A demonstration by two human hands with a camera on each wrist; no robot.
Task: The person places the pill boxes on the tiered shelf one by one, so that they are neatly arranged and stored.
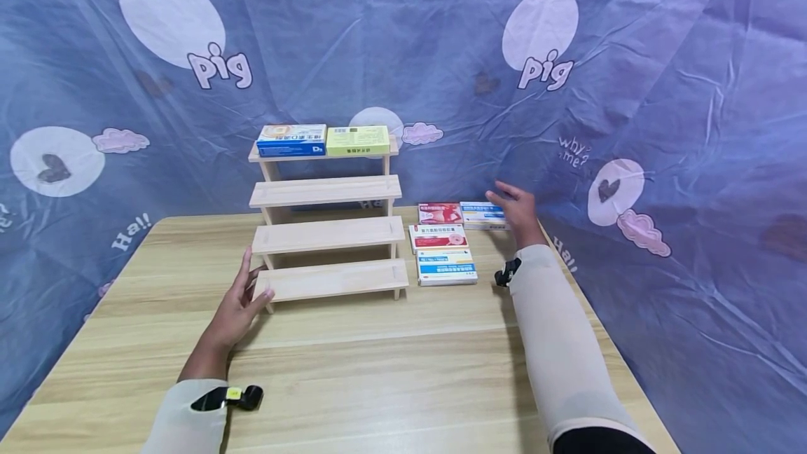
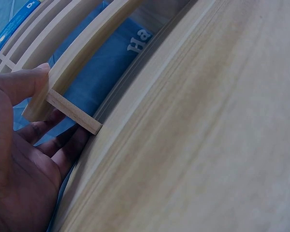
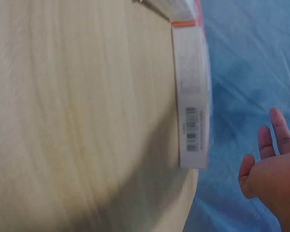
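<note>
A right hand (image 1: 522, 214) poised near a blue-and-white box (image 1: 484, 214), a left hand (image 1: 235, 310) holding a stepped wooden rack (image 1: 329, 235).
The right fingers are spread and hold nothing; the left thumb and fingers grip the end of the lowest shelf. The blue-and-white box lies at the worktop's (image 1: 353, 377) back right; it should be light, smooth, stiff card that dents if squeezed, best pinched across its narrow sides. Its barcode (image 3: 191, 129) shows, digits too small to read. A red box (image 1: 440, 213) lies just left of it. On the top shelf, a blue carton (image 1: 292, 140) reads 维生素D滴剂, beside a lime-green carton (image 1: 357, 140) with small Chinese print. The backdrop cloth (image 1: 441, 26) says "pig", "Ha!!" and "why? me?".
</note>
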